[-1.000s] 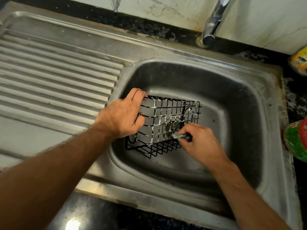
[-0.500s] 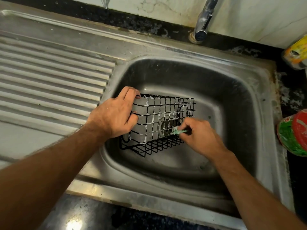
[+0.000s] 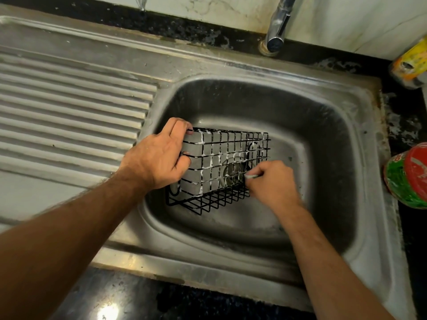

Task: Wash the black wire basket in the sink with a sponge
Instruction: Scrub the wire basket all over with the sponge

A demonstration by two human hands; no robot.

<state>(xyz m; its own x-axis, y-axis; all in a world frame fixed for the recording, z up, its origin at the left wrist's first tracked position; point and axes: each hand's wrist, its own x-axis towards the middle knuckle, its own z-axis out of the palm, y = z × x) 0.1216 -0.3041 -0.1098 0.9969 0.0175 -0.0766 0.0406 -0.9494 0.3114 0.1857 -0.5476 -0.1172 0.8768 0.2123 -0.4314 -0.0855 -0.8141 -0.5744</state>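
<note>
Two hands work inside the sink [image 3: 360, 158]. The left hand [image 3: 157, 158] grips the left end of the basket [image 3: 221, 172], fingers curled over its top wire, holding it in the basin over the drain. The right hand [image 3: 272, 183] pinches a green sponge [image 3: 253, 176] against the basket's soapy front wires

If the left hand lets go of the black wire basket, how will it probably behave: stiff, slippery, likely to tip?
The black wire basket probably stays stiff: its thin wires keep straight grid lines under the left hand. White foam on the wires suggests a slippery hold. It seems to stand on a narrow side in the sink, so it may tip over once released.
</note>
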